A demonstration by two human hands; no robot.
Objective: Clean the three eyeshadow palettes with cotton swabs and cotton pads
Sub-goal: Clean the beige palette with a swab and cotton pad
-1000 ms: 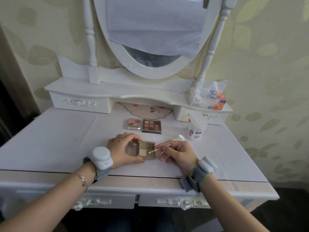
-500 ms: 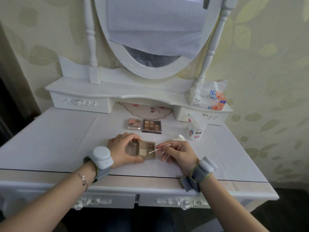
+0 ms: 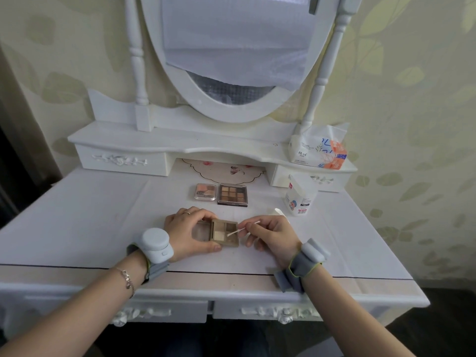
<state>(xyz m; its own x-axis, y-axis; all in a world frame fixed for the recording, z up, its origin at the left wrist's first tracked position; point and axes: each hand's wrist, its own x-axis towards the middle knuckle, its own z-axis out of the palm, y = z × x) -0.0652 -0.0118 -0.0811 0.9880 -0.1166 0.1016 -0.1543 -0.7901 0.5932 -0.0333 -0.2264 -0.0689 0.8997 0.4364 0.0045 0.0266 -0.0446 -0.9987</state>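
White dressing table (image 3: 103,222): left hand (image 3: 185,231) grips the open palette (image 3: 224,233) at near centre; right hand (image 3: 270,234) pinches the cotton swab (image 3: 242,229), shaft angled leftward, tip touching pans left of its grip

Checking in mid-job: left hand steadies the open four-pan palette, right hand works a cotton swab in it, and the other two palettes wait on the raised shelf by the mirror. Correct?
Not quite. The other two palettes, the pink palette and the nine-pan palette, lie on the tabletop behind the hands, not on the shelf; the head view shows it. The left hand steadies the four-pan palette, and the right hand works the cotton swab.
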